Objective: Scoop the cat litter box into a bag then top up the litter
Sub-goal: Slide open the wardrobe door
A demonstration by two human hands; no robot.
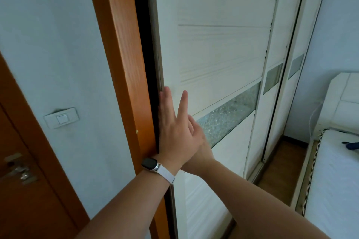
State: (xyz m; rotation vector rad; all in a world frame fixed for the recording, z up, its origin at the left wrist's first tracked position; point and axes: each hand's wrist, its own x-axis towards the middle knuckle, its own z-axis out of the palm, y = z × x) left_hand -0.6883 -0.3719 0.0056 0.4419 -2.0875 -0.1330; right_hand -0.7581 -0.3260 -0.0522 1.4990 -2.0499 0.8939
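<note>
at the left edge of a white sliding door (pixel 213 54), where it meets an orange wooden frame (pixel 120 54), both hands are laid on the panel. no litter box, bag or litter is to be seen anywhere in view; whether they are kept behind this door cannot be told, though it is judged likely, since the door is what is being worked.

the relation that matters is that of the door's edge to the left hand (pixel 172 132). the edge runs upright, and a narrow dark gap (pixel 143 35) is shown between it and the frame. the left hand, marked by a watch (pixel 150 163) at the wrist, is set right at that edge, its fingers (pixel 165 99) held straight and pointed upward along the edge, the thumb (pixel 183 101) spread out to the right over the panel. nothing is gripped by it.

the right hand (pixel 202 145) is crossed beneath the left, just beside it and farther from the edge. what is shown of it lies flat against the panel and holds nothing; most of its fingers are hidden behind the left hand.

the left hand is therefore the nearer to the gap. a sideways push to the right, away from the frame, is judged to be what the door calls for. both forearms are stretched forward and upward.
</note>
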